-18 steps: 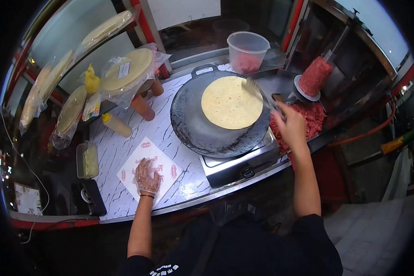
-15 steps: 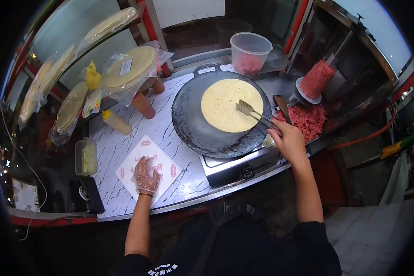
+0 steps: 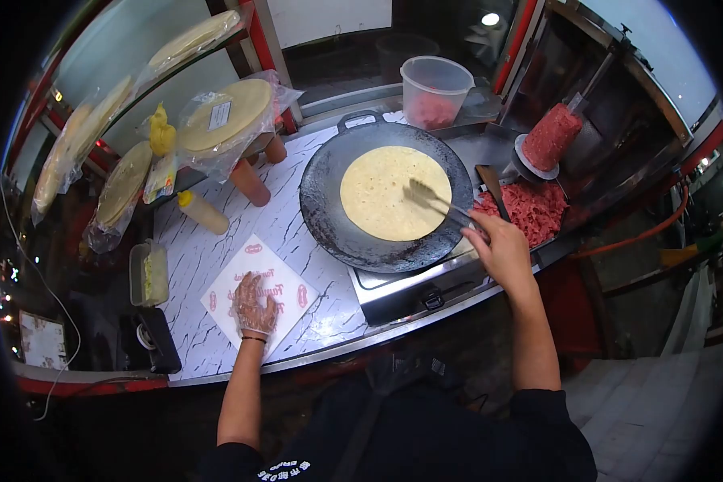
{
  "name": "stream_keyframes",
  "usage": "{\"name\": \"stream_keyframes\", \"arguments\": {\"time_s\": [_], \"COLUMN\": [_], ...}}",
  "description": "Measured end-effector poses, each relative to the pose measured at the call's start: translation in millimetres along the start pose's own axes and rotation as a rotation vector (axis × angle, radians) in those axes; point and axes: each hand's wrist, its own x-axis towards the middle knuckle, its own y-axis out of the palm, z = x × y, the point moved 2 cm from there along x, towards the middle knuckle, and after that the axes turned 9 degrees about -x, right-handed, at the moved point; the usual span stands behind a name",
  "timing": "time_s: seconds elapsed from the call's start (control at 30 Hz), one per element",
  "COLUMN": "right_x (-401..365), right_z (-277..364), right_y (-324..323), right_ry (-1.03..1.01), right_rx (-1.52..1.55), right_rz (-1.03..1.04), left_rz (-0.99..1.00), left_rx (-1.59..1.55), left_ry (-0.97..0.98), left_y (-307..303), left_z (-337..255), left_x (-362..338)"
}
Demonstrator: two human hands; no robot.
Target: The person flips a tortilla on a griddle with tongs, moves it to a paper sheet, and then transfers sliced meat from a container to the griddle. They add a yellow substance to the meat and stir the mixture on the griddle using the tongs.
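Observation:
My right hand (image 3: 500,245) is closed around the handle of metal tongs (image 3: 427,196), whose head overlaps a round flatbread (image 3: 394,213). The flatbread lies on a dark, shallow griddle pan (image 3: 323,210) over a gas stove (image 3: 414,299). On the left, my left hand (image 3: 256,307), in a clear plastic glove, rests with its fingers apart on a square of printed white wrapping paper (image 3: 287,309).
Shredded red meat (image 3: 532,210) and a dark-handled tool (image 3: 492,191) lie right of the pan. Behind are a meat cone (image 3: 551,138) and a plastic bucket (image 3: 436,90). Sauce bottles (image 3: 204,213) stand near packed flatbreads (image 3: 225,116). A greens container (image 3: 149,275) sits at left.
The flatbread has slid a little left and toward me on the pan. My right hand and the tongs have shifted slightly left; my left hand stays on the paper.

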Motion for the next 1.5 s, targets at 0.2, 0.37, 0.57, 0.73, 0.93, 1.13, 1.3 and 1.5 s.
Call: {"name": "stream_keyframes", "arguments": {"time_s": [0.2, 0.37, 0.57, 0.73, 0.93, 1.13, 1.3, 1.5], "right_x": [58, 84, 78, 61, -1, -17, -24, -56], "right_z": [22, 18, 22, 16, 26, -16, -40, -135], "right_y": [29, 57, 52, 31, -23, -14, -36, -92], "right_ry": [0.024, 0.048, -0.018, 0.067, -0.098, -0.073, -0.010, 0.482], "right_rx": [-0.014, -0.048, -0.112, -0.071, 0.132, 0.018, 0.049, -0.148], "right_rz": [-0.117, 0.004, 0.007, -0.170, 0.145, 0.111, 0.053, -0.023], "left_rz": [0.009, 0.005, -0.001, -0.012, 0.011, 0.034, 0.057, 0.104], "left_rx": [-0.028, 0.006, -0.002, -0.019, 0.012, 0.027, 0.089, 0.183], "left_ry": [-0.013, 0.013, 0.006, 0.004, -0.029, 0.007, 0.009, -0.037], "left_y": [-1, -2, -3, -1, -2, -2, 2, 3], "left_z": [-2, -2, -4, 1, 0, 2, 8, 12], "left_x": [1, 0, 0, -2, -1, -1, -1, -2]}}
